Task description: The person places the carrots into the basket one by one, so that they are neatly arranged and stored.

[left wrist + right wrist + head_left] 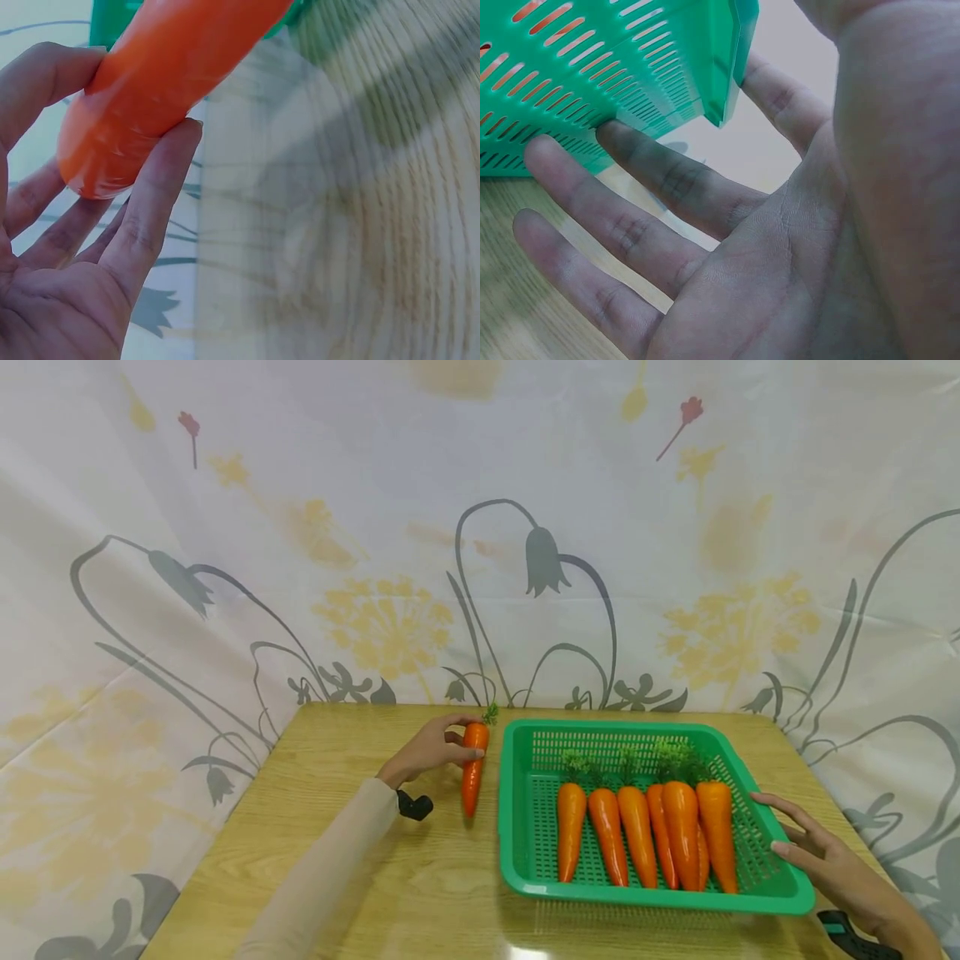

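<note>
My left hand (429, 750) pinches a carrot (472, 770) at its thick top end, thumb and fingers curled around it, just left of the green basket (517, 868). My right hand (828, 857) lies flat, fingers straight, against the basket's right wall, gripping nothing.

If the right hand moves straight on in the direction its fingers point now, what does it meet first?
Probably the right wall of the green slotted plastic basket: the right hand has straight fingers already at that wall.
</note>
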Tool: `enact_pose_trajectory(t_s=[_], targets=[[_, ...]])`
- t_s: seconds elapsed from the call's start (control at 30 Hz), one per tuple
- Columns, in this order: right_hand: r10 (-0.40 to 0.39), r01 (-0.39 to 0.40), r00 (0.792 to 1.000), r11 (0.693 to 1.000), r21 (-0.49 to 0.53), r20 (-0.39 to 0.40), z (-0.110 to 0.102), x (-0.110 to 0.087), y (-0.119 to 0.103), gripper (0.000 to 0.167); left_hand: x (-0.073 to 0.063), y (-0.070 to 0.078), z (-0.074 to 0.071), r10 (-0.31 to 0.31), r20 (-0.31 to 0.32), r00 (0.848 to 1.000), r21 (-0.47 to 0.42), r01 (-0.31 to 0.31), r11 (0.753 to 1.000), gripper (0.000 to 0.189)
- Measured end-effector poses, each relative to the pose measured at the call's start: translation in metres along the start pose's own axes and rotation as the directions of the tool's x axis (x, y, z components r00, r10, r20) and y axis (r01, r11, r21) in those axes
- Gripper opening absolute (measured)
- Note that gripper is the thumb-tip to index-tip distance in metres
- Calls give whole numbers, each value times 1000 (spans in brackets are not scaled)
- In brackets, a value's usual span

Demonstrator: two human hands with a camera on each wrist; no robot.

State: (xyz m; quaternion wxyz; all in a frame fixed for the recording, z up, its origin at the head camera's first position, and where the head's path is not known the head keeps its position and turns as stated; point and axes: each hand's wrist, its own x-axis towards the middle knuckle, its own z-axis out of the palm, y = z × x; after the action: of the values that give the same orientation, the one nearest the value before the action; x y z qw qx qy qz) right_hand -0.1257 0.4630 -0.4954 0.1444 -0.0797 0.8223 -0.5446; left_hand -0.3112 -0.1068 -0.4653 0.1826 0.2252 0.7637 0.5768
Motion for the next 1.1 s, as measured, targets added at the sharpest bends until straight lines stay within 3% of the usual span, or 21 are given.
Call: enact_pose_trajectory(t_s=[0.23, 0.57, 1.1], targets=[[-10, 10, 1000, 1000, -5, 6, 0, -1, -1, 63, -2, 7, 0, 45, 0, 999, 5, -45, 999, 64], [-3, 3, 1000, 1000, -27, -5, 1, -1, 1, 63, -6, 23, 3, 61, 14, 998, -35, -61, 998, 64], [-5, 5, 1000, 1000, -2, 5, 0, 1, 1, 63, -8, 54, 21, 144, 82, 986, -29, -142, 989, 56]])
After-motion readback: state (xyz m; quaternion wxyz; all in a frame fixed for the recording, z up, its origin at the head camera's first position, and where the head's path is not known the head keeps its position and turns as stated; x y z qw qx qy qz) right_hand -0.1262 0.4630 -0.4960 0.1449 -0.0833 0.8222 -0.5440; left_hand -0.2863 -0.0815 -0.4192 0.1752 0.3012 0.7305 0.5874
